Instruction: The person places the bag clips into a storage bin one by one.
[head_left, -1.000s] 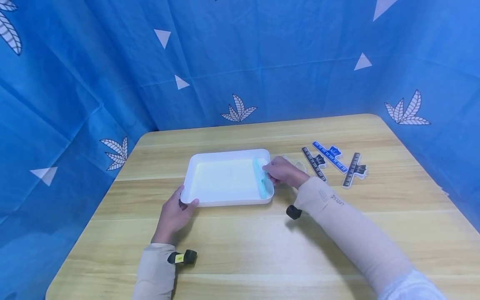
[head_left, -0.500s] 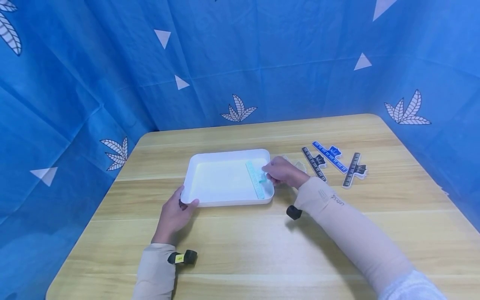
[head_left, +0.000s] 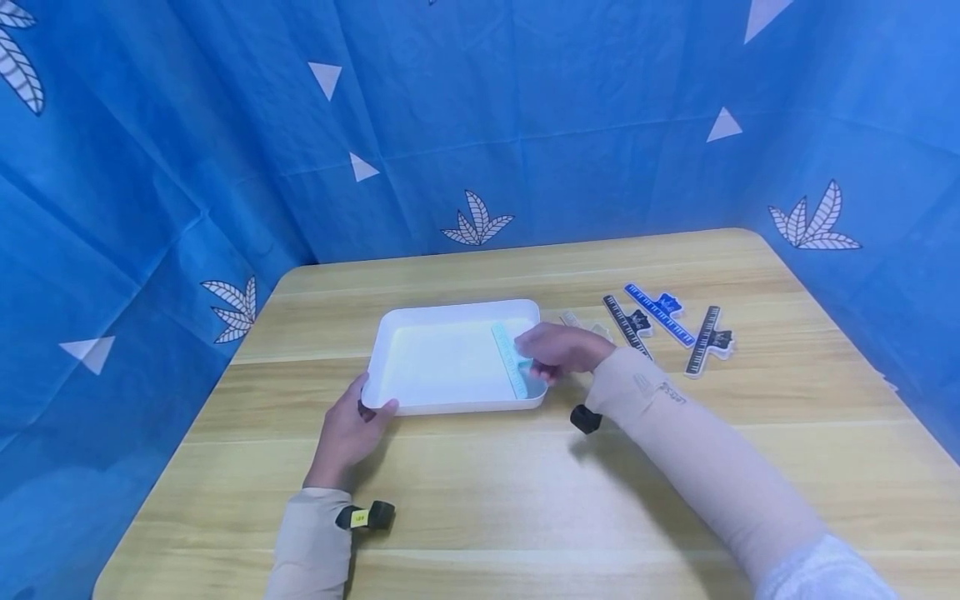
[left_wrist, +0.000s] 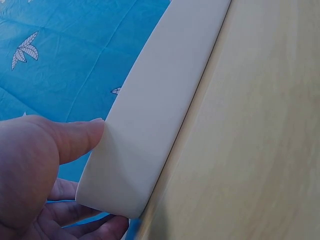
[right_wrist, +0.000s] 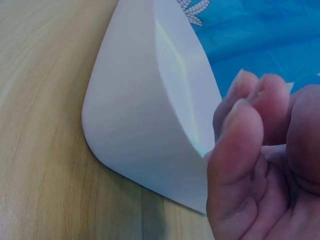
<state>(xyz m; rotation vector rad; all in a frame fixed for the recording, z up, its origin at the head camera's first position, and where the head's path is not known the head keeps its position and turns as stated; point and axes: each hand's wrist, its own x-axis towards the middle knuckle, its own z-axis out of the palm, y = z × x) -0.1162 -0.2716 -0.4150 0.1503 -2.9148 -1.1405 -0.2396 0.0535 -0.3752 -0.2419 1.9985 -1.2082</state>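
Note:
A white tray (head_left: 442, 408) lies on the table, and the left hand (head_left: 351, 429) grips its near left corner. In the left wrist view, the thumb of the left hand (left_wrist: 50, 170) is on the rim of the tray (left_wrist: 155, 90), with fingers around the corner. A light teal clip (head_left: 508, 362) lies inside near the tray's right end. Over that end is the right hand (head_left: 562, 348), beside the clip's handle. In the right wrist view, the right hand (right_wrist: 260, 160) has loosely bent fingers by the tray wall (right_wrist: 130, 110), nothing visible between them; the clip is mostly hidden.
Right of the tray lie a blue clip (head_left: 660, 314), a black clip (head_left: 628, 325) and another black clip (head_left: 703, 340). A pale clip (head_left: 600, 331) is partly hidden behind the right hand. Blue cloth (head_left: 480, 125) hangs around the table (head_left: 480, 492).
The teal clip has shifted left inside the tray and now lies still. My right hand has since moved slightly left over its handle, fingers loosened. My left hand keeps its grip.

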